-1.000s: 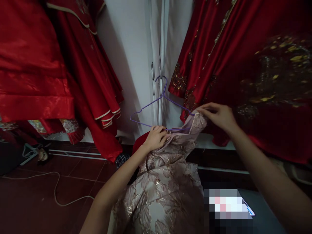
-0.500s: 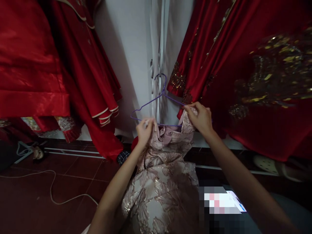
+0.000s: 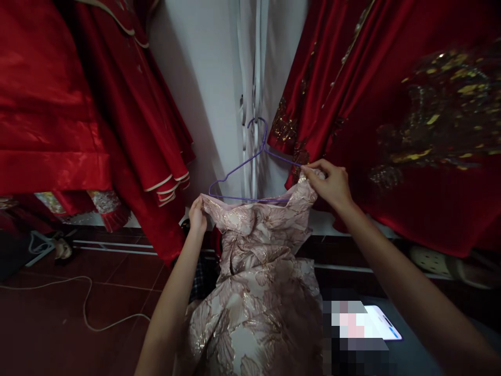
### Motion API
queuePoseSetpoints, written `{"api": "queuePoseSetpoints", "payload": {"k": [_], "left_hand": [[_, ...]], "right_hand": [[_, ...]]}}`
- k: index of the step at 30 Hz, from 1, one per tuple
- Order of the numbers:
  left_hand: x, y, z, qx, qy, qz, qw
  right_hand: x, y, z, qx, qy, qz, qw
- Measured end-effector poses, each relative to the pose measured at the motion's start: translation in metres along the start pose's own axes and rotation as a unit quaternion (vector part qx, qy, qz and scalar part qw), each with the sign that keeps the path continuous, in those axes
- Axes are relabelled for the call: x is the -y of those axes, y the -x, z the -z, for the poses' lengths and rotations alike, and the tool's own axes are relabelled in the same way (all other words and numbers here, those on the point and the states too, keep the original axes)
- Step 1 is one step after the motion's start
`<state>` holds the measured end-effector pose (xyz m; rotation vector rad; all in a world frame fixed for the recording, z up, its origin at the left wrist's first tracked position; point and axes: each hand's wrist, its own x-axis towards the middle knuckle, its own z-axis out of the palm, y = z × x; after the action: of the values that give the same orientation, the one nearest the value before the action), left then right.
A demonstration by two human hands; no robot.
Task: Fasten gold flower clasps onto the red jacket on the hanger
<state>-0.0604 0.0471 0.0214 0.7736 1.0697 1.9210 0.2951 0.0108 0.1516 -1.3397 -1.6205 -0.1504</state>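
A pale pink brocade garment (image 3: pixel 258 282) with shiny leaf patterns hangs down in front of me. A thin purple wire hanger (image 3: pixel 250 162) sits at its top, its hook pointing up before the white wall. My left hand (image 3: pixel 198 215) is closed on the garment's left top corner, just below the hanger's left end. My right hand (image 3: pixel 329 183) pinches the garment's right top corner together with the hanger's right arm.
Red satin garments hang on the left (image 3: pixel 78 104) and, with gold embroidery, on the right (image 3: pixel 391 115). A white cord (image 3: pixel 86 303) lies on the dark red tile floor. A lit phone screen (image 3: pixel 385 324) lies at the lower right.
My left hand has slid left from the middle of the hanger bar, drawing the garment's top edge out wide. My right hand stays at the right corner.
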Motion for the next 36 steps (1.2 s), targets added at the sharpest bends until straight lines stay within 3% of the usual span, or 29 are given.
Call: {"api": "queuePoseSetpoints", "payload": {"k": [10, 17, 20, 23, 27, 31, 34, 36], "left_hand": [[-0.01, -0.007, -0.007, 0.013, 0.106, 0.023, 0.994], [-0.014, -0.007, 0.0, 0.015, 0.094, 0.02, 0.995], [-0.021, -0.006, -0.005, 0.036, 0.049, -0.001, 0.998], [-0.033, -0.005, -0.024, 0.066, -0.014, -0.082, 0.994], [-0.052, -0.007, -0.053, 0.154, -0.13, -0.143, 0.969], [-0.067, -0.012, -0.054, 0.252, -0.216, -0.135, 0.934], [-0.061, -0.007, -0.034, 0.205, -0.291, -0.072, 0.932], [-0.047, 0.006, -0.018, 0.19, -0.417, 0.003, 0.889]], "right_hand": [[-0.01, -0.004, -0.005, -0.045, -0.024, 0.038, 0.998], [-0.011, -0.004, -0.004, -0.043, -0.015, 0.036, 0.998], [-0.008, -0.003, -0.003, -0.042, -0.021, 0.034, 0.998], [-0.006, -0.001, -0.003, -0.038, -0.03, 0.036, 0.998], [-0.007, 0.0, -0.005, -0.012, -0.037, 0.026, 0.999], [-0.014, -0.002, -0.006, 0.013, -0.047, 0.022, 0.999], [-0.017, -0.002, -0.008, 0.017, -0.054, 0.02, 0.998], [-0.018, -0.002, -0.01, 0.017, -0.058, 0.015, 0.998]]}}
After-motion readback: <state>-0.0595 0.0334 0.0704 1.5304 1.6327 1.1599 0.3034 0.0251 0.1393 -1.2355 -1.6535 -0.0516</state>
